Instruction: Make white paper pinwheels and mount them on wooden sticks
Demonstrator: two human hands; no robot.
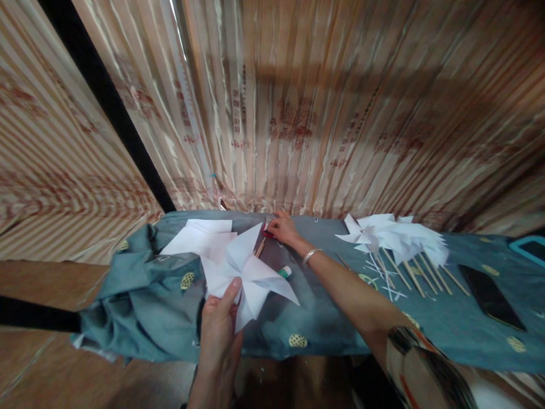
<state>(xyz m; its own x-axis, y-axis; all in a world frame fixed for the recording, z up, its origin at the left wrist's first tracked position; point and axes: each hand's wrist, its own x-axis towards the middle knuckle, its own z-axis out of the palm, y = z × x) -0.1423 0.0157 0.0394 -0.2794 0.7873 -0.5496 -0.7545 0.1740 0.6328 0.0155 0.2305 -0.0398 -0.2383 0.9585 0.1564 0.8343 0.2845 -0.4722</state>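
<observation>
Your left hand (219, 321) pinches the pinwheel (251, 271) near its middle, over the table (326, 326), toward its left edge. Your right hand (284, 228) is at the red box (266, 232) by the far edge; I cannot tell whether it grips anything.

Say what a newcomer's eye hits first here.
The white paper pinwheel in the left hand, left of centre over the teal cloth. Next, the cluster of white pinwheels with sticks, lying to the right. Behind everything, the striped curtain fills the upper half.
</observation>
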